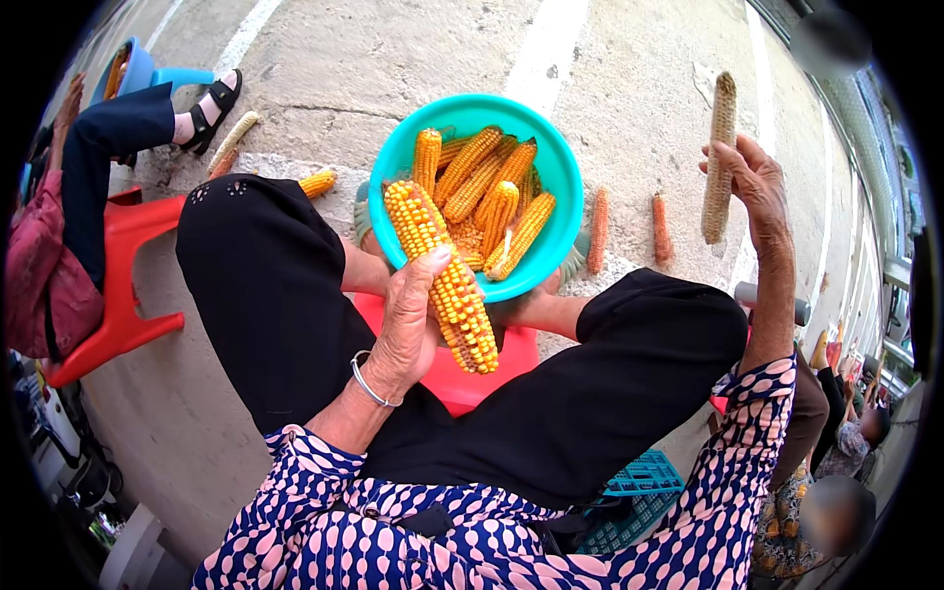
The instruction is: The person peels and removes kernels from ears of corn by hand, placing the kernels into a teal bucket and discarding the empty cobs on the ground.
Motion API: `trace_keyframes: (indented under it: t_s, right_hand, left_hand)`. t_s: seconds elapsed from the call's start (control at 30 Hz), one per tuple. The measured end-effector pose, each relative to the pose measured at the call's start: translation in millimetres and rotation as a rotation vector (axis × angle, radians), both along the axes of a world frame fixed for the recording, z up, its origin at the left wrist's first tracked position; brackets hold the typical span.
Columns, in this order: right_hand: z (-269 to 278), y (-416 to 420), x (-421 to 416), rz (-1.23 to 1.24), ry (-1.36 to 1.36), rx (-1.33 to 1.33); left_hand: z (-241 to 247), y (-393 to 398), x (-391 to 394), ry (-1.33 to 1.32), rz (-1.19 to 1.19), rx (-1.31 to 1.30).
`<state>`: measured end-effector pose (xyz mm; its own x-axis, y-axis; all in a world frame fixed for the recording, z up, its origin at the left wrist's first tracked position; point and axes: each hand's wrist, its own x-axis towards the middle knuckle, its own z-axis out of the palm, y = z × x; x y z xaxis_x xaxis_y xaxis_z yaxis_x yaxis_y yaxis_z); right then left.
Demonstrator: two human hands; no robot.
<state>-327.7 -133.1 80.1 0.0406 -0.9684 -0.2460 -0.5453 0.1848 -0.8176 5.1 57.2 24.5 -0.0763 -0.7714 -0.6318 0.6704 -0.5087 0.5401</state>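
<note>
My left hand point(413, 317) grips a yellow corn ear point(442, 273) near its middle, tilted over the near rim of a turquoise plastic basin point(571, 173). The ear is mostly covered in kernels, with some gaps between rows. Off to the right, my right hand point(748, 177) holds a bare, pale corn cob point(719, 158) upright between thumb and fingers, above the concrete. Inside the basin, between my lower legs, lie several orange-yellow corn ears point(479, 173), with loose kernels point(466, 236) partly visible among them.
Reddish bare cobs point(599, 230) lie right of the basin on the concrete. A corn ear point(317, 184) lies beside my left knee. At left, a person sits on a red plastic stool point(140, 243) near a blue basin point(136, 70). A teal crate point(641, 479) is under me; more people sit at right.
</note>
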Motion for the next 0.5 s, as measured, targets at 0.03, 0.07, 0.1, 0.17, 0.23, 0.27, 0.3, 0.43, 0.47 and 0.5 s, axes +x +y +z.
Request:
trace_keyframes:
  t_s: [0.03, 0.07, 0.1, 0.17, 0.23, 0.27, 0.3, 0.43, 0.47, 0.5]
  right_hand:
    - [-14, -2, -32, -0.076, 0.122, 0.037]
    - [-40, -5, -66, -0.06, 0.185, 0.07]
    - [-74, -3, -102, -0.049, 0.291, 0.099]
    - [-137, 21, -128, -0.096, 0.257, 0.131]
    - [-196, 41, -119, -0.101, 0.406, 0.168]
    - [-224, 55, -113, -0.142, 0.471, 0.12]
    - [-242, 60, -98, -0.157, 0.455, 0.211]
    - [-289, 80, -74, -0.211, 0.529, 0.252]
    - [-296, 84, -74, -0.229, 0.547, 0.244]
    - [-301, 87, -76, -0.246, 0.567, 0.232]
  left_hand:
    - [2, -1, -4, -0.05, -0.01, -0.01]
    - [2, -2, -8, -0.045, -0.014, -0.007]
    - [1, -2, -12, -0.037, -0.052, 0.015]
    - [0, -2, -16, -0.037, -0.122, 0.062]
    - [-8, -3, -18, -0.091, -0.134, 0.086]
    - [-11, -3, -19, -0.115, -0.151, 0.102]
    - [-15, -3, -19, -0.145, -0.159, 0.119]
    - [-25, -8, -24, -0.2, -0.189, 0.156]
    - [-28, -8, -24, -0.221, -0.202, 0.167]
    - [-30, -8, -25, -0.236, -0.21, 0.174]
